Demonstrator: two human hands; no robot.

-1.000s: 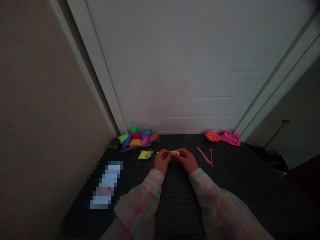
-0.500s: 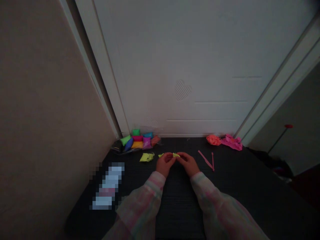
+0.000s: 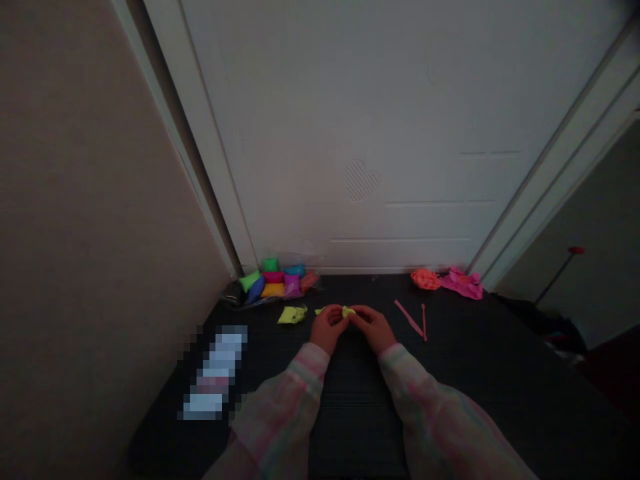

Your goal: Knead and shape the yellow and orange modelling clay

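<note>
A small lump of yellow modelling clay (image 3: pixel 347 311) is pinched between my two hands above the dark table (image 3: pixel 357 413). My left hand (image 3: pixel 327 329) grips it from the left with curled fingers. From the other side, the fingertips of my right hand (image 3: pixel 376 328) close on it. Left of my hands lies a yellow clay packet (image 3: pixel 291 315). A smaller yellow piece (image 3: pixel 320 311) shows just behind my left hand, partly covered by it.
Several coloured clay packets (image 3: pixel 273 289) lie in clear plastic at the back left. Two pink modelling tools (image 3: pixel 410 319) rest to the right. Orange (image 3: pixel 425 279) and pink clay shapes (image 3: pixel 461 284) sit at the back right. A blurred-out bright panel (image 3: pixel 215 373) lies left. A white door (image 3: pixel 350 120) stands behind.
My fingers have shifted slightly around the yellow clay, and its shape between them looks a little different. The whole view has moved slightly; the other things lie as before.
</note>
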